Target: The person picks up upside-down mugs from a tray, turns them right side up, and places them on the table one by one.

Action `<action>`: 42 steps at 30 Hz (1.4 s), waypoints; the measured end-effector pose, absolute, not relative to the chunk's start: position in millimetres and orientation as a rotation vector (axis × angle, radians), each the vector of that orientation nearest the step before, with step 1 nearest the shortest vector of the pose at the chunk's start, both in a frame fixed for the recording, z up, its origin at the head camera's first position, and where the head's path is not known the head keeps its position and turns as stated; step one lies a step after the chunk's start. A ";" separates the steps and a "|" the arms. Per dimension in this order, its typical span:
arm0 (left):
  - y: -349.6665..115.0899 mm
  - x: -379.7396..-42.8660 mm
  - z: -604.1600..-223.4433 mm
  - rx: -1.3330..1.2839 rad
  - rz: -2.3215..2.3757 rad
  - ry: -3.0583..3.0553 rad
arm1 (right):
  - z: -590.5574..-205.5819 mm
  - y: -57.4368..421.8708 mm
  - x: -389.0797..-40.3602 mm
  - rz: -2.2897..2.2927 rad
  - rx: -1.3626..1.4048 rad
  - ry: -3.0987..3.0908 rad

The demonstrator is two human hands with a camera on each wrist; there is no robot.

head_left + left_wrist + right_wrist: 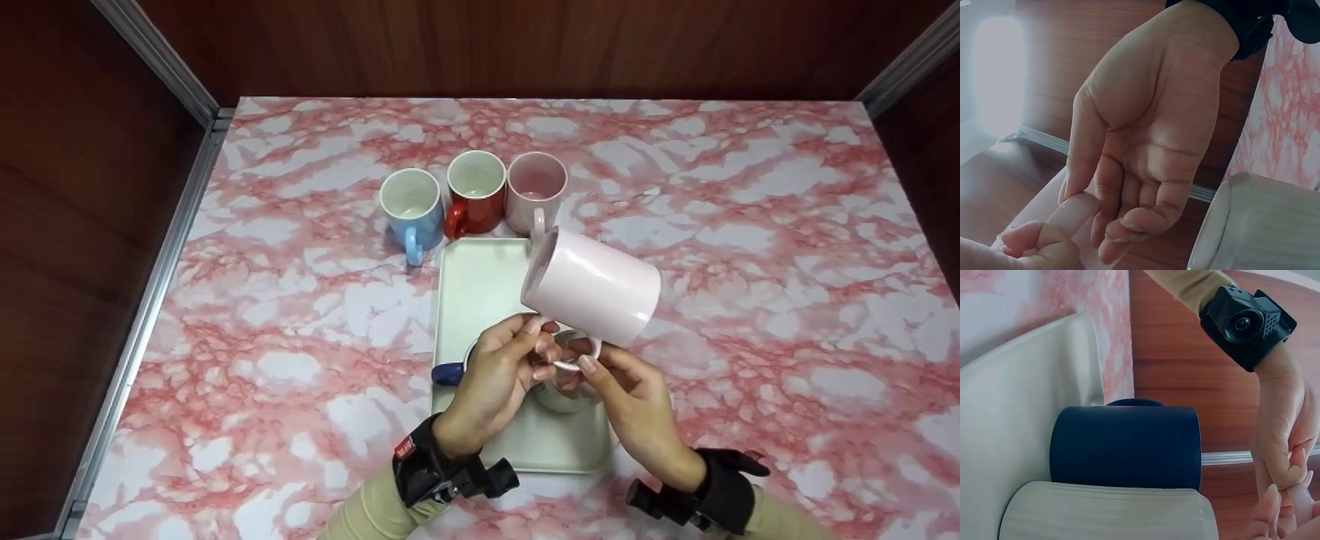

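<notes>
A pale pink mug (600, 285) is held tilted above the tray, its mouth toward the left and its handle toward the person. My left hand (491, 382) pinches the mouth end of the handle between thumb and fingers. My right hand (637, 405) pinches the handle nearer the mug's base. Below the hands, a dark blue mug (1126, 447) and a whitish ribbed cup (1109, 512) stand side by side on the pale green tray (480, 292). In the head view, the hands hide much of both.
Beyond the tray stand a light blue mug (424, 229), a red mug (487, 214) and another pink mug (523, 214), upright with handles toward the person. The pink-and-white marbled table (772, 285) has dark wooden panels (480, 45) around it.
</notes>
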State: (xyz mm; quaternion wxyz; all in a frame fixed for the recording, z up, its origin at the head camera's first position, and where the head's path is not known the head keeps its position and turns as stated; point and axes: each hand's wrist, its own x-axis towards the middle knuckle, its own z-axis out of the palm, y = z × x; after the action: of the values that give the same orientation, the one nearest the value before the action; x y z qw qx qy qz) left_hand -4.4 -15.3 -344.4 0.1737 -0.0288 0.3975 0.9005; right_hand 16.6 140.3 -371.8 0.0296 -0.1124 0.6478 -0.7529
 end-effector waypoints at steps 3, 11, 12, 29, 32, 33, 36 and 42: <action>-15.2 -4.7 -346.5 -0.087 2.526 1.157 | -372.2 141.6 15.1 -2.399 -0.400 1.929; -14.2 -2.9 -348.5 -0.060 2.462 1.278 | -372.3 148.8 11.8 -2.529 -0.464 1.797; -14.0 -2.6 -348.9 -0.057 2.455 1.296 | -371.8 150.1 11.5 -2.546 -0.485 1.765; -12.5 -1.6 -349.8 0.023 2.278 1.513 | -358.6 166.4 6.6 -2.517 -0.578 1.600; -14.5 -1.5 -347.7 0.087 2.242 1.564 | -356.0 168.7 5.3 -2.516 -0.602 1.628; -15.3 -1.6 -347.2 0.111 2.233 1.586 | -355.1 169.6 4.8 -2.519 -0.610 1.631; -18.9 -1.7 -345.8 0.183 2.228 1.636 | -352.2 173.1 3.0 -2.521 -0.628 1.647; -32.8 -3.3 -344.4 0.237 2.276 1.691 | -345.6 182.0 -1.0 -2.516 -0.659 1.775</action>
State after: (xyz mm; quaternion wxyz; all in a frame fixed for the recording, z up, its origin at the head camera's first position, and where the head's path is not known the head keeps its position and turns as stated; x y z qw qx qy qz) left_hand -3.3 -32.8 -344.4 0.1474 0.0825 0.5877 0.7912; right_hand -1.0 182.0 -345.6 -0.0037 -0.2093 0.5636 -0.7991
